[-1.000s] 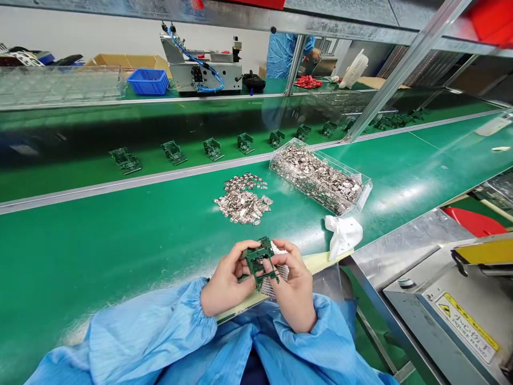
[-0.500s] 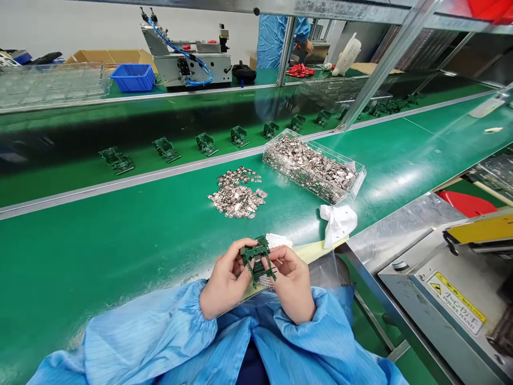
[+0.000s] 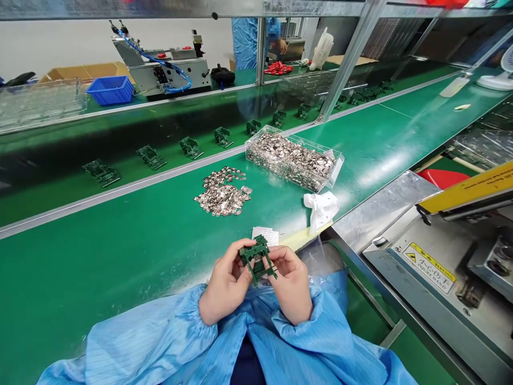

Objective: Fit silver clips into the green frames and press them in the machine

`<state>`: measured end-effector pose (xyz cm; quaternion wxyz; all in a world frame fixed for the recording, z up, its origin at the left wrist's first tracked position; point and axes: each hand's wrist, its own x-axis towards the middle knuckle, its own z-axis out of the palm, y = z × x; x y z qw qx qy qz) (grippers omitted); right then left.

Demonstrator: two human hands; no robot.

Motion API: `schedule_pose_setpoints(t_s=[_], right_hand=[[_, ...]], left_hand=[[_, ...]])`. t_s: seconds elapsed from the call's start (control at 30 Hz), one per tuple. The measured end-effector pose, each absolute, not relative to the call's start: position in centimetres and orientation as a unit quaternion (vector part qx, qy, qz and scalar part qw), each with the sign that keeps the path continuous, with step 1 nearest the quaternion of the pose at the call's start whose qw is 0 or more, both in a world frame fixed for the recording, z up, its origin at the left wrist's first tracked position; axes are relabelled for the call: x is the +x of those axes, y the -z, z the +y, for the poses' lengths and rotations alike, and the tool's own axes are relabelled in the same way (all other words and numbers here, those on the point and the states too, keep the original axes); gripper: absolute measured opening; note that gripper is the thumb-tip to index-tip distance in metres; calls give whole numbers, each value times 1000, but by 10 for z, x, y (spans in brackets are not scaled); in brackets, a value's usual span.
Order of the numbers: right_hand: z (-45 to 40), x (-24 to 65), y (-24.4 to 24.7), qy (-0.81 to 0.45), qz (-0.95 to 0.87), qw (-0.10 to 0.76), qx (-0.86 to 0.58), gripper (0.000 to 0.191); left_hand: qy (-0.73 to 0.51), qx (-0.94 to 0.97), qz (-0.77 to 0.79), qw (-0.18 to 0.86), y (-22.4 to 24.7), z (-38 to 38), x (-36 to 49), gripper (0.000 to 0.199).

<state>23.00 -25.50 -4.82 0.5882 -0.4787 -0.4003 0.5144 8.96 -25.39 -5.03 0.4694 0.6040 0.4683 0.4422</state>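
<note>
Between my two hands is a dark green plastic frame point(image 3: 258, 259), tilted above the near edge of the green work surface point(image 3: 140, 251). My left hand point(image 3: 227, 280) grips its left side with thumb and fingers. On its right side, my right hand point(image 3: 292, 283) holds it the same way. A white ribbed piece point(image 3: 266, 236) lies just behind the frame. Farther back is a loose pile of small silvery metal parts point(image 3: 224, 198). To the right of that pile, a clear tray point(image 3: 339, 170) is filled with similar metal parts.
Several green frames point(image 3: 190, 147) stand in a row beyond the metal rail. A crumpled white cloth point(image 3: 321, 208) lies at right, near a machine with a warning label point(image 3: 428, 267). A blue bin point(image 3: 110, 91) and a person in blue point(image 3: 245, 44) are at the back.
The view has turned to the right, so the pile, tray and cloth appear farther left. Both hands still hold the green frame in nearly the same pose.
</note>
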Motion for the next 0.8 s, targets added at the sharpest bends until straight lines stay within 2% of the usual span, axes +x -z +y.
schedule_pose_setpoints(t_s=[0.23, 0.4, 0.53, 0.7, 0.8], right_hand=[[-263, 232, 53, -521, -369, 601, -481, 25], [-270, 245, 55, -531, -365, 593, -482, 28], [-275, 273, 70, -488, -352, 588, -541, 35], [-273, 285, 103, -559, -422, 465, -541, 53], [-269, 274, 115, -577, -448, 458, -507, 50]], left_hand=[[-440, 612, 476, 454, 46, -261, 99, 34], [-414, 619, 458, 487, 50, -262, 104, 33], [-428, 611, 445, 496, 56, -244, 102, 33], [-482, 572, 433, 503, 65, -210, 112, 40], [-457, 566, 408, 552, 68, -200, 127, 44]])
